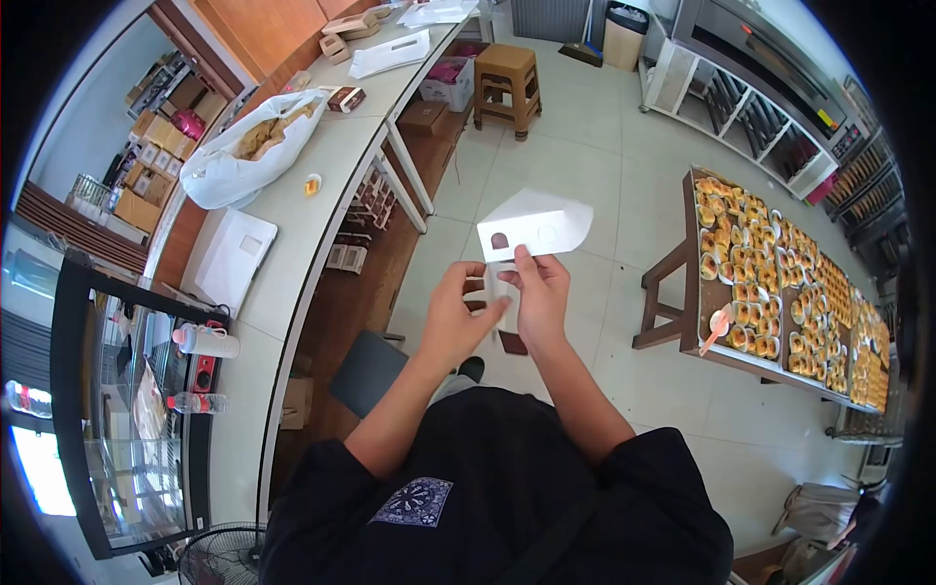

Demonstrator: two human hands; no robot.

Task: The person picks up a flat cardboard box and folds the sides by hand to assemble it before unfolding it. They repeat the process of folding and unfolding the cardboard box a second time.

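A partly folded white cardboard box [546, 226] with a small round-topped cut-out is up in front of my chest, over the floor. My right hand [541, 292] pinches its lower edge, thumb on the white face. On the left side, my left hand [456, 317] curls its fingers around a narrow white panel that hangs down from it. The left thumb points across toward my right hand. Below the hands a dark red flap [513, 343] shows, partly hidden behind my right wrist.
Along the left runs a long counter [322, 185] with a plastic bag of brown food [258, 141], a single tart [312, 185], a flat white carton [234, 255] and a glass display case [136, 409]. Right, a table [690, 283] bears many pastries [751, 253]. A stool [507, 83] stands ahead.
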